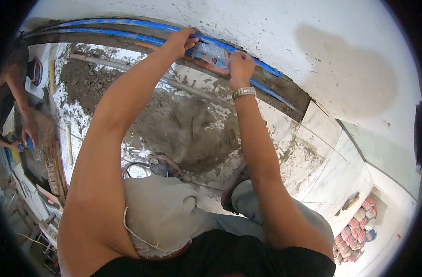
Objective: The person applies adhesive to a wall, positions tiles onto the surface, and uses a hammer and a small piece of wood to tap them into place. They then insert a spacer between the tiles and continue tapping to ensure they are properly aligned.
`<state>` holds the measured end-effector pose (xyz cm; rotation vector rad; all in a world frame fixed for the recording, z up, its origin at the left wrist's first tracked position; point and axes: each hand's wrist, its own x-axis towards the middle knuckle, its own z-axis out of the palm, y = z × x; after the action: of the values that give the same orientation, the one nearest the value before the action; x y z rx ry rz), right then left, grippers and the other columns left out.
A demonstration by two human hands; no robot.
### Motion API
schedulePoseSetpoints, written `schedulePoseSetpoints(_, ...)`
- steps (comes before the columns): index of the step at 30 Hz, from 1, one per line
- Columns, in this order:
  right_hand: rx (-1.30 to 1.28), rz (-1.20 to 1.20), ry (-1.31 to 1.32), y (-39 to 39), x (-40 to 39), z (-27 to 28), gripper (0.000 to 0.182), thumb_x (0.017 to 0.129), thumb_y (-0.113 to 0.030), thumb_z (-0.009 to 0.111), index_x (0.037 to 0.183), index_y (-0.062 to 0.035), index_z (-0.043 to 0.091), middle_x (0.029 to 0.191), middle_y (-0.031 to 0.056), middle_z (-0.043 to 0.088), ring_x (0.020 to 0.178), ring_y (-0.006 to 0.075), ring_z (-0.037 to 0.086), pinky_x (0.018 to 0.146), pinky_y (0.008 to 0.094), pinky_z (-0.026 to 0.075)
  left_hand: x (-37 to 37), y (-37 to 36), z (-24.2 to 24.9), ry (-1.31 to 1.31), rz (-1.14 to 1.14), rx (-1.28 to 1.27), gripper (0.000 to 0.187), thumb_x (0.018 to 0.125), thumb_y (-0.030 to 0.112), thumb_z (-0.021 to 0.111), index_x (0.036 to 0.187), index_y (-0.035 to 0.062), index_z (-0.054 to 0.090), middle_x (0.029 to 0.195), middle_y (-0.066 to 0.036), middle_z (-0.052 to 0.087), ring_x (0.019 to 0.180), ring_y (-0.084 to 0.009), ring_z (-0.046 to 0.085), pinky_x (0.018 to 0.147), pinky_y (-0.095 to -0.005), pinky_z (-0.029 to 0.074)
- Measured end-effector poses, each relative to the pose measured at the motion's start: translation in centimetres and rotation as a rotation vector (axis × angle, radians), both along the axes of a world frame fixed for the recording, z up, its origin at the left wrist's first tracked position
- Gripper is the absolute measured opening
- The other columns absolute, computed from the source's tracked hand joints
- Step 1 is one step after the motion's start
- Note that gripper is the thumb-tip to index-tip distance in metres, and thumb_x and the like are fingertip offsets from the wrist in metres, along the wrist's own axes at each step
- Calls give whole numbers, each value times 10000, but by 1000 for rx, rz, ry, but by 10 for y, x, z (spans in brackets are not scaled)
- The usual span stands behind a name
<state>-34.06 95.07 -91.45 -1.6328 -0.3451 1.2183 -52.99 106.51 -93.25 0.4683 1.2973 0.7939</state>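
Observation:
Both of my arms reach forward to the foot of the wall. Between the hands is a clear plastic piece [211, 54] with coloured print, possibly a bottle or wrapper, lying over the blue pipes [128, 36]. My left hand [179, 41] is closed at its left end, fingers curled. My right hand [242, 68], with a metal watch on the wrist, pinches its right end; the fingertips are partly hidden. Orange pipe [206, 67] shows just below the plastic. The pipes run along a mortar-filled channel beside the white wall [275, 27].
Wet mortar [183, 124] covers much of the tiled floor, with a long grey rod [188, 87] across it. At left, another person's hand [30, 131] is near a blue item. Stacked red-and-white bags [356, 231] lie at lower right. A glass panel [381, 152] stands at right.

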Motion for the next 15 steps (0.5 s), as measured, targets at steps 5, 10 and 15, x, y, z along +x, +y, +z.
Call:
schedulePoseSetpoints(5,-103,207,-921,-7,55,-27,318,817,-253,695,674,31,704,626,123,682,533,222,657,557,369,539,-3,-4,-1,-28,-28,89,253,908,179,686,1108,26,669,1010,-79,685,802,-164,704,581,-244,582)
schedulePoseSetpoints(10,-285,248,-956,10,66,-40,322,740,-278,781,623,7,692,566,124,662,501,231,653,553,368,540,-1,-6,6,-19,4,61,238,928,152,660,1120,12,670,1013,-69,692,812,-164,701,571,-243,580)
schedulePoseSetpoints(15,-410,343,-929,13,68,-30,428,688,-325,826,885,43,736,958,251,731,949,404,712,887,431,565,-3,-7,10,26,2,68,230,929,128,664,1129,14,672,1045,-82,699,810,-164,699,560,-233,576)
